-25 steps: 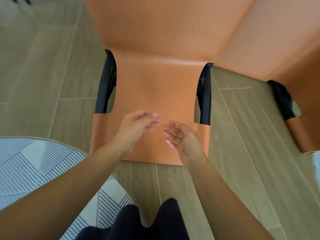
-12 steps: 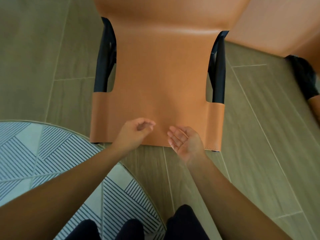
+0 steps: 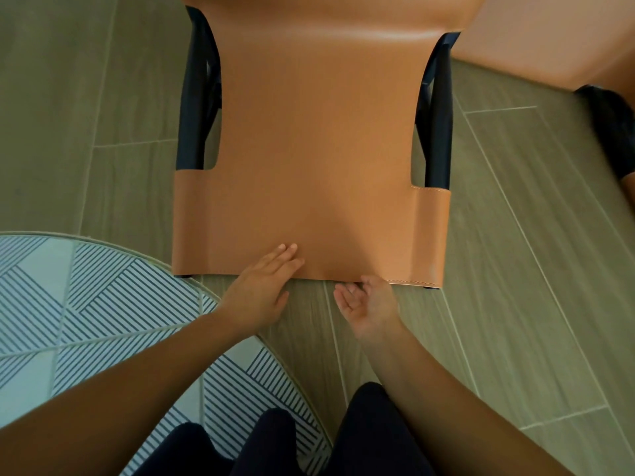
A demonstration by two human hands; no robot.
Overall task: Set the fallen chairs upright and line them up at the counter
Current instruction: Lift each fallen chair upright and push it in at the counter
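Observation:
A tan leather chair (image 3: 316,149) with a black frame (image 3: 196,97) fills the middle of the view, the free edge of its back panel nearest me. My left hand (image 3: 261,286) lies flat with straight fingers on the leather just above that edge. My right hand (image 3: 367,304) is palm up just below the edge, its fingertips touching the edge and its fingers loosely bent, holding nothing. Part of a second tan chair (image 3: 549,39) shows at the top right, with a black frame part (image 3: 611,132) beside it. The counter is out of view.
A round rug (image 3: 68,304) with blue-and-white stripes lies at the lower left, its rim close to the chair's left corner. Grey wood-look floor tiles (image 3: 532,269) surround the chairs. My dark-clothed legs (image 3: 275,448) are at the bottom.
The chair's back edge has come closer to my hands. My left hand uncurled and now lies flat on the leather. My right hand stayed palm up and reached the edge.

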